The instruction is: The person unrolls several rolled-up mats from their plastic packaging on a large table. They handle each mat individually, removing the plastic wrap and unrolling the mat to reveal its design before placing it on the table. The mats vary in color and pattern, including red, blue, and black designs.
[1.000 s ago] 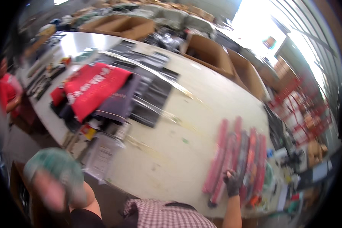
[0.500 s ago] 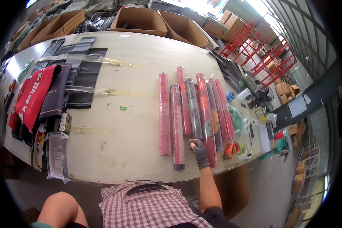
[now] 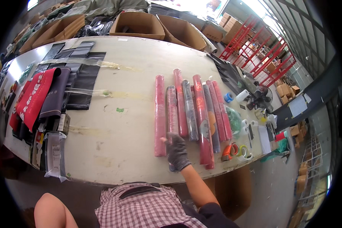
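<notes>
Rolls: seven or so wrapped rolls (image 3: 190, 110), red and grey, lie side by side on the right half of the table (image 3: 114, 144), parallel and mostly touching.
Right hand: the gloved right hand (image 3: 176, 151) rests on the near end of the second roll from the left; whether the fingers close round it cannot be told.
Left hand: only a bare elbow shows at the lower edge; the hand is out of view.
Progress: the rolls look laid out in a row already; judged so, the sorting is well along.
Left to do: flat red and dark bags (image 3: 45, 95) lie stacked at the table's left, well apart from the rolls.
Beside: tape rolls (image 3: 241, 150) lie near the row's right end.
</notes>
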The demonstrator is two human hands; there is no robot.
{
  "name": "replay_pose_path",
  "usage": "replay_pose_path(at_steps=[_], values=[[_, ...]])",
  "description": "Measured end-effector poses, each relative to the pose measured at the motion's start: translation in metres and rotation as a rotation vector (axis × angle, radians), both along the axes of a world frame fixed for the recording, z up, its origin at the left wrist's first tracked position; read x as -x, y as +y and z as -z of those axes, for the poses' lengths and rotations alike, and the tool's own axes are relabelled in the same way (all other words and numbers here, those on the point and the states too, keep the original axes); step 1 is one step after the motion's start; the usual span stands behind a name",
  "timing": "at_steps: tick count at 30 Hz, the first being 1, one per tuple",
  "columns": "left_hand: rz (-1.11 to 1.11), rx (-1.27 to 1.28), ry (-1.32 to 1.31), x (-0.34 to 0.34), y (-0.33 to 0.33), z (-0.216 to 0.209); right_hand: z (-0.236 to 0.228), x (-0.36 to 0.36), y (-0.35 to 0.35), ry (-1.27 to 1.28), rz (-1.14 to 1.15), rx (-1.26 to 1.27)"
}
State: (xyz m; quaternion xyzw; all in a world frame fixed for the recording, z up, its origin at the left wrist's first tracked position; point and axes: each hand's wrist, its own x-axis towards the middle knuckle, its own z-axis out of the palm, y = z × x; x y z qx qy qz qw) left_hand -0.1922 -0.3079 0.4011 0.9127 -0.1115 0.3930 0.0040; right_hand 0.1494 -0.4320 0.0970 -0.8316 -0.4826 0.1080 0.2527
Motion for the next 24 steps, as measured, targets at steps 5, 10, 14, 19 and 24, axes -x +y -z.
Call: replay_pose_path(at_steps=[5, 10, 14, 19, 24], values=[[-0.029, -0.041, -0.071, 0.008, -0.008, 0.006, 0.039, -0.028, 0.022, -0.615, -0.623, -0.065], [-0.082, -0.024, -0.148, 0.021, -0.011, 0.019, 0.011, -0.049, 0.053, -0.760, -1.102, 0.066], [-0.216, 0.058, -0.159, 0.021, 0.003, 0.039, -0.093, 0.016, 0.097, -0.458, -0.851, -0.363], [-0.211, 0.254, -0.016, -0.047, 0.063, 0.037, -0.239, 0.058, 0.110, -0.198, -0.605, -0.745], [-0.028, 0.356, -0.202, -0.067, 0.074, -0.016, -0.308, 0.084, 0.114, -0.061, -0.714, -0.808]])
